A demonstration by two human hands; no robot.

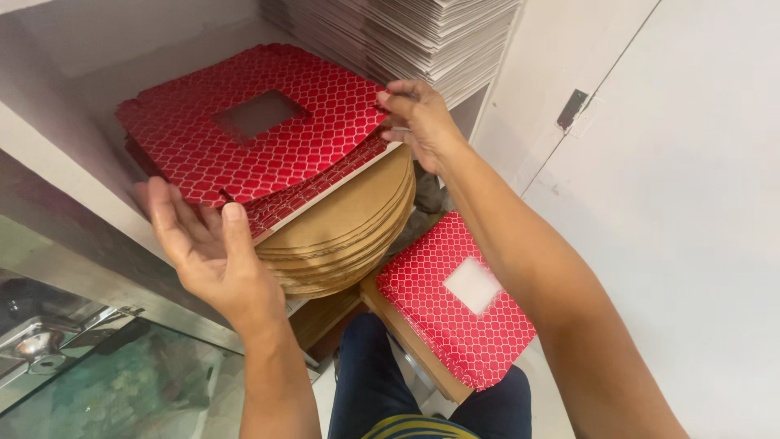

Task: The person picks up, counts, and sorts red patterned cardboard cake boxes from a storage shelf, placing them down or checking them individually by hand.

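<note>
A stack of flat red patterned box lids (268, 122), each with a square clear window, lies on a shelf. My left hand (211, 248) presses against the stack's near edge with its thumb on top. My right hand (418, 122) grips the stack's far right corner. Under the red lids sits a pile of round brown cardboard discs (349, 228). Lower down, another pile of red windowed lids (459, 297) rests on a brown board across my lap.
A tall stack of flat white and grey cardboard sheets (422, 41) stands at the back of the shelf. A white wall with a door latch (573, 110) is on the right. A glass-topped counter (97, 366) lies below left.
</note>
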